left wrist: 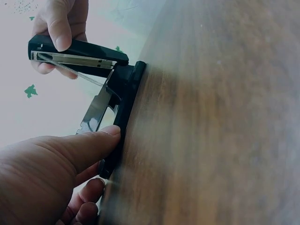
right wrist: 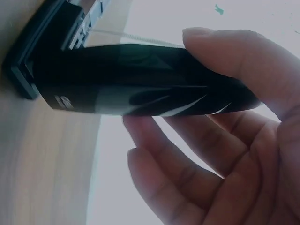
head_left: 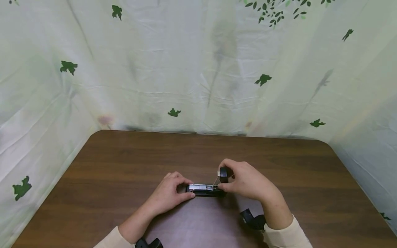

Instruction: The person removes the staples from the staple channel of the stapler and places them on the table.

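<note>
A black stapler (head_left: 207, 190) lies on the table with its top cover (right wrist: 140, 79) swung up, baring the metal staple channel (left wrist: 96, 112) and a thin spring (left wrist: 86, 77). My left hand (head_left: 169, 193) grips the base at its left end, thumb on the near side and fingers on the far side. At the other end, my right hand (head_left: 248, 179) holds the raised cover between thumb and fingers. The spring stretches from inside the cover down to the channel.
The brown wooden table (head_left: 139, 151) has rounded far corners. A pale curtain (head_left: 186, 69) with green leaf shapes hangs behind it and along both sides. Black wrist cameras (head_left: 254, 220) sit at both cuffs.
</note>
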Tool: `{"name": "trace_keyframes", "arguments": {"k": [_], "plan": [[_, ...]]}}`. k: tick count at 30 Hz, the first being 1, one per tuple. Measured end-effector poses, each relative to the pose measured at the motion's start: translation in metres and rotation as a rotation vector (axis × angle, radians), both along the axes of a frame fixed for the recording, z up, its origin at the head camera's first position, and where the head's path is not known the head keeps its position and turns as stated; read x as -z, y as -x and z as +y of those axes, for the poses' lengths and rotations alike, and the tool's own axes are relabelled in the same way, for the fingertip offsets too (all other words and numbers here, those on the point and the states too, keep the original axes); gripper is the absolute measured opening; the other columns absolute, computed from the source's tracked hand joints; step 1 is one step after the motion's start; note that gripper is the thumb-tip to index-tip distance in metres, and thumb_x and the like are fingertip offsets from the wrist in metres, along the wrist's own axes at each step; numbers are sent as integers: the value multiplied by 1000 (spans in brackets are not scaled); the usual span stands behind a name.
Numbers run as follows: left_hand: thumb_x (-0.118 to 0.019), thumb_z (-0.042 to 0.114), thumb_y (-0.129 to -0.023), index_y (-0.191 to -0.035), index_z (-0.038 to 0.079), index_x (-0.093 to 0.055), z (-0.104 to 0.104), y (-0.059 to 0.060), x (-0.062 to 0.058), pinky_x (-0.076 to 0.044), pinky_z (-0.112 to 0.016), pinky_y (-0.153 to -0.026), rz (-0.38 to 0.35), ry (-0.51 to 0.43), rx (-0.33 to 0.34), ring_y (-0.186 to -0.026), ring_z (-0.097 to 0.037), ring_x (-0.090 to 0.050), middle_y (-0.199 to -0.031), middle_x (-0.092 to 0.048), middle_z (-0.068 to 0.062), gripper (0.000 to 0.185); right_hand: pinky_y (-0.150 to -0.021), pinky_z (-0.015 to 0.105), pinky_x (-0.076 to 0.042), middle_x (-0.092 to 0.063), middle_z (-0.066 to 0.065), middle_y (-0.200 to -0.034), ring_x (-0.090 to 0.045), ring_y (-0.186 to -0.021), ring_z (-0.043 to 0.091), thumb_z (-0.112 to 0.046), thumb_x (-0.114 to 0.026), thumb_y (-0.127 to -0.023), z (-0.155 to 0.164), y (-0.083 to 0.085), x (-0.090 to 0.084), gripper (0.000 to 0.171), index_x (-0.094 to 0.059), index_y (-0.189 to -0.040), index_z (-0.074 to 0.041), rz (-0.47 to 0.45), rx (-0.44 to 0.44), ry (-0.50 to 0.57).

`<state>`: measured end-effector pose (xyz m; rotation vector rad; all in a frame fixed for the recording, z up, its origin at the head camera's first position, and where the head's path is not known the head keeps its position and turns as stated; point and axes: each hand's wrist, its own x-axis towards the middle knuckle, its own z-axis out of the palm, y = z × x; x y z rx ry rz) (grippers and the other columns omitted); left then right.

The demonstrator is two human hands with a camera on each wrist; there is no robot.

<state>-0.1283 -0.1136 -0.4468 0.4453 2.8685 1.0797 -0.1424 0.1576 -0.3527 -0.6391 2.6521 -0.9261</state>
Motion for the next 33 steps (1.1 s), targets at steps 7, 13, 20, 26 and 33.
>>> {"name": "trace_keyframes", "arguments": {"k": [7, 13, 20, 26, 33], "plan": [[-89, 34, -78, -105, 27, -78, 1, 0, -1, -44, -29, -82, 2, 5, -1, -94, -8, -49, -94, -59, 15, 30, -67, 29, -47, -65, -7, -84, -57, -75, 15, -23, -84, -83, 13, -1, -6, 29, -60, -99, -23, -11, 18, -17], [-89, 33, -78, -104, 27, -78, 2, 0, -2, -44, -29, -83, 6, 3, -3, -95, -8, -49, -94, -59, 15, 29, -66, 28, -47, -65, -6, -83, -57, -73, 12, -21, -85, -82, 22, 0, -9, 27, -62, -97, -24, -4, 17, -24], [-89, 33, -78, -104, 27, -78, 1, -1, -2, -44, -29, -83, -4, -1, 1, -95, -8, -49, -94, -59, 15, 29, -65, 29, -44, -65, -8, -81, -55, -72, 11, -19, -85, -80, 29, -2, -11, 27, -62, -93, -24, 10, 35, -81], [-89, 33, -79, -104, 28, -78, 0, -1, -1, -43, -29, -83, -12, -4, -2, -95, -8, -49, -94, -59, 15, 28, -65, 32, -42, -61, -5, -81, -52, -72, 13, -18, -86, -78, 36, -3, -10, 28, -60, -90, -19, -22, 91, -204], [-88, 34, -79, -104, 29, -78, -1, 0, 0, -43, -29, -82, -3, 4, 2, -94, -8, -49, -94, -60, 15, 28, -65, 32, -41, -60, -3, -80, -52, -73, 15, -16, -86, -76, 39, -1, -5, 28, -61, -88, -16, -62, 127, -264]]}}
